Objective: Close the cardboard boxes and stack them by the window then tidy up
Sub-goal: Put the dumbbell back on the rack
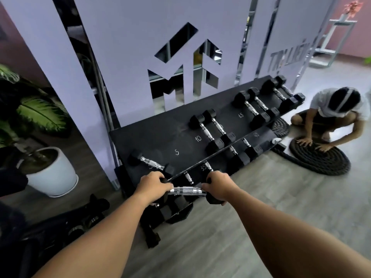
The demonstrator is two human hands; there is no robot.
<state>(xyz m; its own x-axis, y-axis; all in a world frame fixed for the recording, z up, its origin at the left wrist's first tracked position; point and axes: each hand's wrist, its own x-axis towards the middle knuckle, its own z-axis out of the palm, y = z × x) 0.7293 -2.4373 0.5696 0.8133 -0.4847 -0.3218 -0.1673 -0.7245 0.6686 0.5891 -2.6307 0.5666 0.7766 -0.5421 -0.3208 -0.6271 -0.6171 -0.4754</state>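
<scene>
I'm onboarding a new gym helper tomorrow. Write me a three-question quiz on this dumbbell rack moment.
1. True or false: both hands, left and right, grip one dumbbell by its ends.
2. Which painted number on the rack has only a single dumbbell beside it: A) 5, B) 10, C) 15?
3. Fill in: the second person presses both hands on a coiled ____.

Key: 1 true; 2 A; 3 rope.

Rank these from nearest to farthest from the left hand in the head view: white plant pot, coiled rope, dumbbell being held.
1. Dumbbell, gripped by the left hand.
2. White plant pot, to its left.
3. Coiled rope, far right on the floor.
</scene>
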